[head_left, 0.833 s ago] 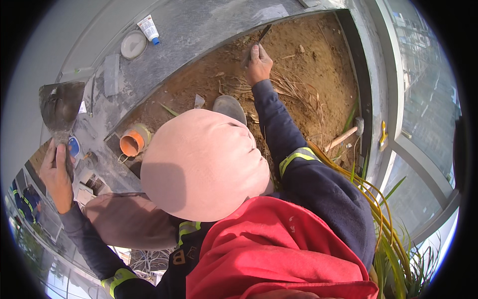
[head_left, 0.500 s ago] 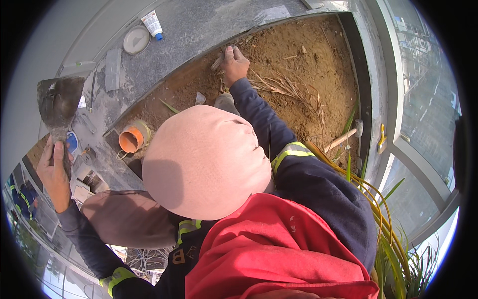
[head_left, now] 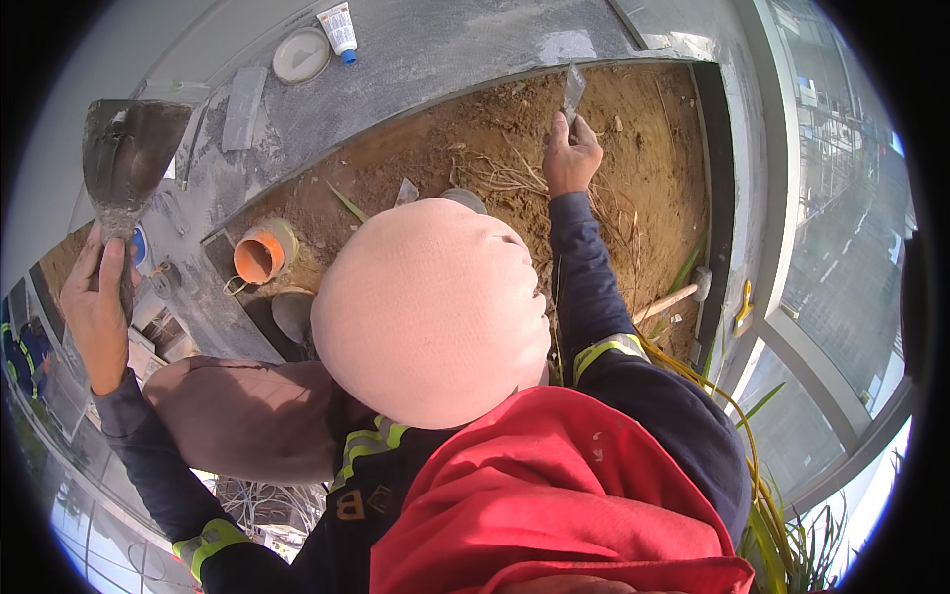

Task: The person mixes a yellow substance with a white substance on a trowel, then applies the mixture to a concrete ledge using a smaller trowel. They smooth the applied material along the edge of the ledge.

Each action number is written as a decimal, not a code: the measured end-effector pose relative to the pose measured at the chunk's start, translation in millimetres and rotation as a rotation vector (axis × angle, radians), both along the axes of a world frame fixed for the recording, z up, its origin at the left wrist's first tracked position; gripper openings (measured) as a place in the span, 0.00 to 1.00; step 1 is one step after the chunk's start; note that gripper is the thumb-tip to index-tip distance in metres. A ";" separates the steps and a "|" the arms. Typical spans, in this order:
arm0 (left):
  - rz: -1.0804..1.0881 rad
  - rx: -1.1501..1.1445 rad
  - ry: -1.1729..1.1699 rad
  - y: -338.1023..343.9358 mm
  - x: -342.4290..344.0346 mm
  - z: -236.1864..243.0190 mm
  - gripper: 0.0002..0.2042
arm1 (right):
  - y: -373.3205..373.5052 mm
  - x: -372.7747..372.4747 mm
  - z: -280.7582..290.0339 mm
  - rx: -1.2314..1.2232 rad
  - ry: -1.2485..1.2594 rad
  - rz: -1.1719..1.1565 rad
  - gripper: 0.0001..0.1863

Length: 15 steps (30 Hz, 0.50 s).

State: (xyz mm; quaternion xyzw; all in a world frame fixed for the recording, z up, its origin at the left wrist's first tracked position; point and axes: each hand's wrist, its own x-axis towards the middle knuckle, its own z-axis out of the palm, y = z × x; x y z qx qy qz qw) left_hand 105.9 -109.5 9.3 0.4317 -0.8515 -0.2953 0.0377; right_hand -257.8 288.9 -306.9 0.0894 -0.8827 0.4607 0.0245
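Note:
My left hand (head_left: 96,297) is closed round the handle of a wide putty knife (head_left: 136,148), its dirty blade pointing up at the far left. Out over the bare soil (head_left: 643,148), my right hand (head_left: 572,158) pinches a thin, pointed grey piece (head_left: 574,91). The tip of that piece reaches the soil bed's far edge, beside the grey paving (head_left: 396,79); whether it touches cannot be made out. Dry stalks (head_left: 500,170) lie in the soil near my right wrist. My bent knee hides the middle of the bed.
An orange-lined bucket (head_left: 260,257) stands left of my knee. On the paving lie a white tube (head_left: 337,30), a round pale lid (head_left: 301,55) and a flat grey strip (head_left: 243,109). A hammer (head_left: 673,299) and a yellow-handled brush (head_left: 744,307) are at right, near a yellow hose (head_left: 747,436).
My right hand has moved right and farther out, and the pointed piece now shows clearly in its fingers. The putty knife in my left hand has risen slightly. The view has shifted a little.

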 end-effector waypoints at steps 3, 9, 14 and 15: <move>0.006 -0.035 -0.017 -8.5 12.3 -2.0 0.24 | -14.2 -23.5 59.0 0.039 -0.329 0.017 0.17; 0.034 0.022 0.062 -4.0 4.1 -8.1 0.24 | -24.5 -20.5 54.6 0.299 -0.294 0.172 0.19; 0.015 -0.061 -0.003 -5.6 8.6 2.2 0.23 | -70.1 30.6 64.5 0.329 -0.186 0.355 0.17; 0.012 -0.031 -0.007 -5.2 9.2 2.5 0.23 | -76.5 38.3 63.9 0.324 -0.180 0.391 0.16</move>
